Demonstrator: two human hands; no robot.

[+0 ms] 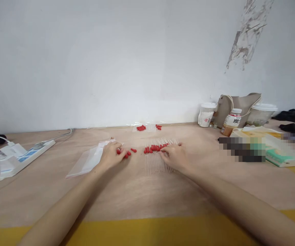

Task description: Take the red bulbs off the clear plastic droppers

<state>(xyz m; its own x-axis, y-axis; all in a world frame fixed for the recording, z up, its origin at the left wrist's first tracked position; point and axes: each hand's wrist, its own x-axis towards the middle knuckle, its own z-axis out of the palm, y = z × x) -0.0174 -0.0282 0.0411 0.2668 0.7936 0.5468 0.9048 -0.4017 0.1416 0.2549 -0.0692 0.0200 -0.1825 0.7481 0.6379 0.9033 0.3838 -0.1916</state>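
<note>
Several small red caps (152, 148) lie in a loose row on the wooden table (142, 191). My right hand (174, 156) rests on a row of clear thin tubes (157, 160), its fingers curled at the red caps. My left hand (111, 154) lies with fingers bent over a few red caps (129, 153), next to a clear zip bag (88, 160). What either hand pinches is too small to make out.
More red caps (141, 127) lie on clear plastic near the wall. A white power strip (19, 159) with chargers sits at the left. Cups, a bottle (231, 122), a beige bag (237, 106) and boxes crowd the right.
</note>
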